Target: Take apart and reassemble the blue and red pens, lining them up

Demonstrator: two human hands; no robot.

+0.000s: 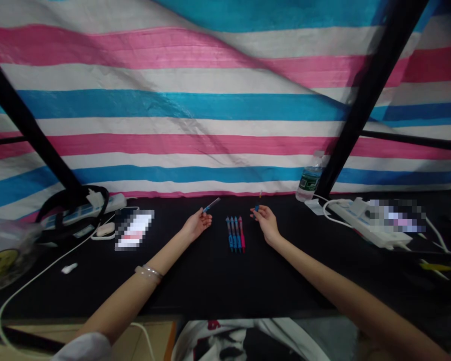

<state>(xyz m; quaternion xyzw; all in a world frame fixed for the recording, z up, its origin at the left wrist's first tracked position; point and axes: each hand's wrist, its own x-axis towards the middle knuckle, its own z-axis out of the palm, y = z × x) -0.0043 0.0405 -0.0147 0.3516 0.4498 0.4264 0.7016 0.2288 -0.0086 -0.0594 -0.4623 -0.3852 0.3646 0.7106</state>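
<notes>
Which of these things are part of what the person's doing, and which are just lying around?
Apparently in use:
blue-grey pen-like piece, in the left fingers
small blue piece, in the right fingers
row of four pens, three blue, one pink

Apparently just lying about:
water bottle
left power strip
right power strip
plastic bag
small white object

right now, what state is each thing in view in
left hand: holding slim pen piece
right hand: pinching small blue piece
four pens: lying side by side
bottle: upright, fill level unclear
left screen: lit, pixelated
right screen: lit, pixelated
left power strip: plug inserted
right power strip: lying flat
plastic bag: bulging
</notes>
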